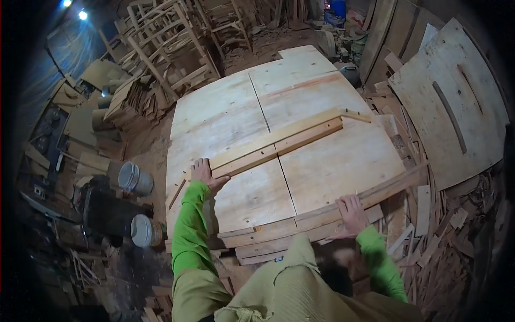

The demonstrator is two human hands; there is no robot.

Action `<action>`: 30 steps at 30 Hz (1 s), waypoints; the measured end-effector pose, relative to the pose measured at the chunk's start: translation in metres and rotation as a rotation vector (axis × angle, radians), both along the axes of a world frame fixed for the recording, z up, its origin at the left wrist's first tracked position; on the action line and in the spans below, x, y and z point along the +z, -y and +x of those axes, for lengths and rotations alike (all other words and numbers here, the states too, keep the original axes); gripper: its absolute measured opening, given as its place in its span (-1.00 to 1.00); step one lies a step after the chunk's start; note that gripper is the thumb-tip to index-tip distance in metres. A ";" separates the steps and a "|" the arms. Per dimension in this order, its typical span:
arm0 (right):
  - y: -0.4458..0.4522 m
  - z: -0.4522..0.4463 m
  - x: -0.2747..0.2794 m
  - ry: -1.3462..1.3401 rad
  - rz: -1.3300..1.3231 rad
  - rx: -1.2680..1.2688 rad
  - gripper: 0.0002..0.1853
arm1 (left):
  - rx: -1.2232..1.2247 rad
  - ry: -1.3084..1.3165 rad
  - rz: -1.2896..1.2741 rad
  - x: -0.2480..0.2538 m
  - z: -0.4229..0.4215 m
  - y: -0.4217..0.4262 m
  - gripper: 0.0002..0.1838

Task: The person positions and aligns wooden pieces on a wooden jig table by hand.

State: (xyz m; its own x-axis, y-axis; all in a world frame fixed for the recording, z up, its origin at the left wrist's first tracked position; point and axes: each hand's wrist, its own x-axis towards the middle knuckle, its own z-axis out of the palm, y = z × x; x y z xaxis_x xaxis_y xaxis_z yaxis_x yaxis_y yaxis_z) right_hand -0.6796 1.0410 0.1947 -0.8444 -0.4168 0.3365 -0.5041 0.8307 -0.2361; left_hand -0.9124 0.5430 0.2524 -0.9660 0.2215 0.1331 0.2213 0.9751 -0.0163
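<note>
A large plywood panel (220,129) with a dark straight seam lies in front of me. Two long wooden battens, an upper batten (241,151) and a lower batten (306,137), run side by side across its middle. My left hand (204,173) grips the battens' left end, with its thumb stretched along the near side. Near the panel's front edge, my right hand (351,216) is closed over a wooden plank (389,189), fingers on top and thumb toward me. Short angled strips (355,116) lie by the battens' far ends.
Two white buckets, one upper (135,178) and one lower (146,231), stand at the left beside a dark box (110,212). Stacked wooden frames (166,43) are at the back left. Another plywood board (456,107) leans at the right above wood scraps (456,231).
</note>
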 end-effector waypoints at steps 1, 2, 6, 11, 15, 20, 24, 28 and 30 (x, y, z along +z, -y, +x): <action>-0.001 0.030 0.000 0.022 0.009 0.004 0.31 | 0.010 0.033 -0.005 0.001 0.030 -0.002 0.00; -0.003 0.062 0.000 0.050 0.017 0.007 0.30 | 0.018 0.074 -0.012 0.000 0.061 -0.005 0.00; -0.005 0.170 0.004 0.149 0.011 -0.006 -0.12 | 0.022 0.206 -0.021 0.016 0.168 -0.017 -0.02; -0.010 0.265 -0.010 0.124 0.040 -0.065 -0.41 | 0.056 0.267 -0.087 0.012 0.257 -0.023 0.01; -0.006 0.280 -0.002 0.194 0.035 -0.066 -0.40 | 0.055 0.172 -0.005 0.002 0.275 -0.016 0.05; -0.013 0.279 -0.019 0.154 0.015 -0.053 -0.30 | 0.060 0.177 -0.001 0.004 0.272 -0.021 0.03; -0.012 0.274 -0.011 0.160 -0.025 -0.061 -0.27 | 0.052 0.123 0.024 -0.003 0.269 -0.018 0.07; -0.013 0.281 -0.011 0.211 0.001 -0.062 -0.09 | 0.051 0.125 0.012 -0.004 0.271 -0.018 0.05; -0.013 0.280 -0.010 0.217 0.002 -0.055 0.01 | 0.043 0.095 0.009 -0.001 0.272 -0.019 0.03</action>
